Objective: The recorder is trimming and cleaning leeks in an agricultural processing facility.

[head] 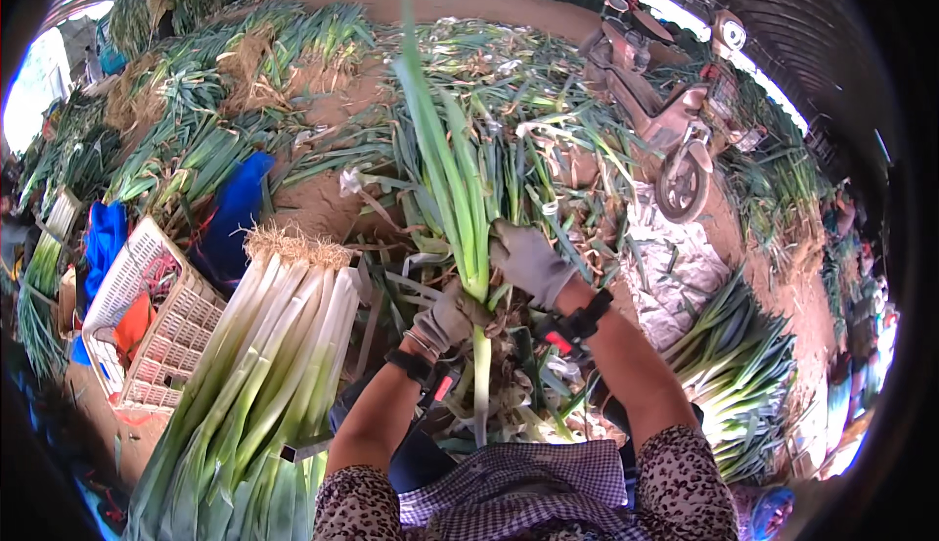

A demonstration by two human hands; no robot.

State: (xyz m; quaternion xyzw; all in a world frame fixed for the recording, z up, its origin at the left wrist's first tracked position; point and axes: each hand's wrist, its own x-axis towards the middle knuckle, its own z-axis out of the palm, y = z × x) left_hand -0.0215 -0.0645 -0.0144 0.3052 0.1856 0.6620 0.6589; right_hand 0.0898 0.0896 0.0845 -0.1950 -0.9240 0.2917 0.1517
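Note:
A long leek stands before me, green leaves pointing away and its pale stalk hanging toward my lap. My left hand, in a grey work glove, is wrapped around it where the leaves fan out. Against the right side of the leaves is my gloved right hand, fingers bent; whether they pinch a leaf is hidden. To my left, a thick row of leeks lies with white shanks side by side and hairy roots at the far end. Loose leaf scraps cover the ground beneath my hands.
A white plastic basket holding an orange item stands at left beside blue cloth. More leeks lie at right, near a pale crumpled sheet. A scooter is parked behind a broad leaf heap.

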